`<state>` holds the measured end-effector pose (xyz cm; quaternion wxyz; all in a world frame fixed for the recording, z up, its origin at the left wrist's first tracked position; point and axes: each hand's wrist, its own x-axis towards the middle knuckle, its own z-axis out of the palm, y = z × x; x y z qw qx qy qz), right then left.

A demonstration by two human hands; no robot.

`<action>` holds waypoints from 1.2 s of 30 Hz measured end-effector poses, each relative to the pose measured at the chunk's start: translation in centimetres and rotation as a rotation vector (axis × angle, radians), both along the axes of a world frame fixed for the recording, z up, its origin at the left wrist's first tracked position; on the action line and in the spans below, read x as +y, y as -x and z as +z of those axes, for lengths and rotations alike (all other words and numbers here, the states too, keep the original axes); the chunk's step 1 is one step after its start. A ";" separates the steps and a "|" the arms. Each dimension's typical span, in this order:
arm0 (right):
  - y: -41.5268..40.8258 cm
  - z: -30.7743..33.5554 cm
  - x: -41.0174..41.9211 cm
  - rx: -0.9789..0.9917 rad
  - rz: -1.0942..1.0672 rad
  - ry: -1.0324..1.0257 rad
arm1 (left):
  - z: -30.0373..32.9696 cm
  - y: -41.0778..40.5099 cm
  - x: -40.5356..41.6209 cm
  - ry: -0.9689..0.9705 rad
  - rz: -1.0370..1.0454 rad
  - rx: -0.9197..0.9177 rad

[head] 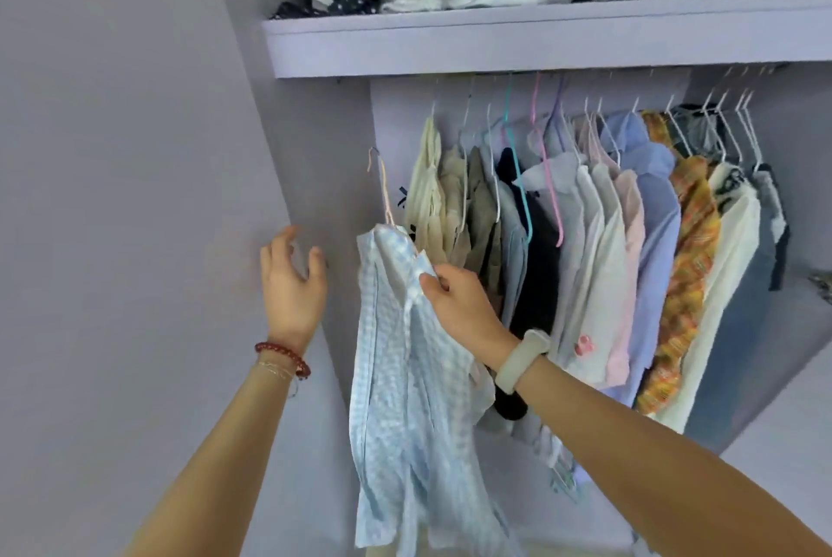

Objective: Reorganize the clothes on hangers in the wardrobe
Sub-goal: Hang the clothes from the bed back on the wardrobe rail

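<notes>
Checked shirt (405,354) on pink hanger (382,191), long axis vertical at frame centre; collar pinched by right hand (459,304); left hand (290,281) open, empty, just left.

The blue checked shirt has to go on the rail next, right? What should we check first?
1. Right hand holding the blue checked shirt: ok, fingers pinch its collar.
2. Shirt sitting on its pink hanger: ok, the hook sticks up above the collar.
3. Hook already on the rail: not ok, it hangs lower than the other hangers.
4. Left hand free to help: ok, open and holding nothing.
5. Gap on the rail: ok, there is space left of the cream garment.
6. The rail itself: cannot tell, the shelf hides it.
</notes>
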<state>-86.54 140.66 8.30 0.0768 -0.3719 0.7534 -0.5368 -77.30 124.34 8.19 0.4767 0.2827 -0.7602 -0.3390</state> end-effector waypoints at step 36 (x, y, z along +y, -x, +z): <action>19.5 1.0 -20.6 -0.094 -0.567 0.290 | 9.3 17.4 -11.4 0.799 0.168 0.210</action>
